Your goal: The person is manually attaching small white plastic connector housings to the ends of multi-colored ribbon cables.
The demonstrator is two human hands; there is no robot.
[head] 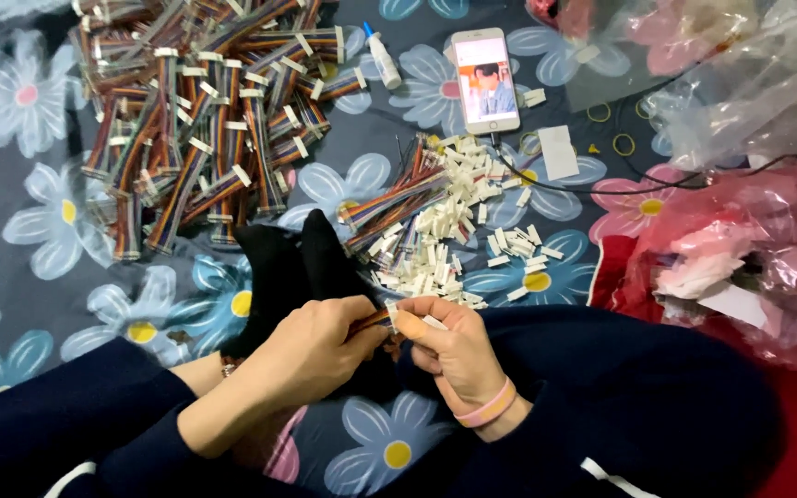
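Note:
My left hand (311, 355) pinches the end of a short multicoloured ribbon cable (371, 321). My right hand (449, 346), with pink bands on its wrist, holds a small white plastic connector (434, 323) against the cable's tip. Both hands meet above my crossed legs. Just beyond them lies a heap of loose white connectors (445, 235) beside a bundle of unfinished coloured cables (389, 198). My black-socked feet (292, 263) rest left of that heap.
A large pile of bundled ribbon cables (200, 111) fills the upper left of the flowered blanket (39, 240). A phone (485, 81) with a lit screen, a small white bottle (383, 57), yellow rubber bands (624, 144) and clear plastic bags (749, 221) lie at right.

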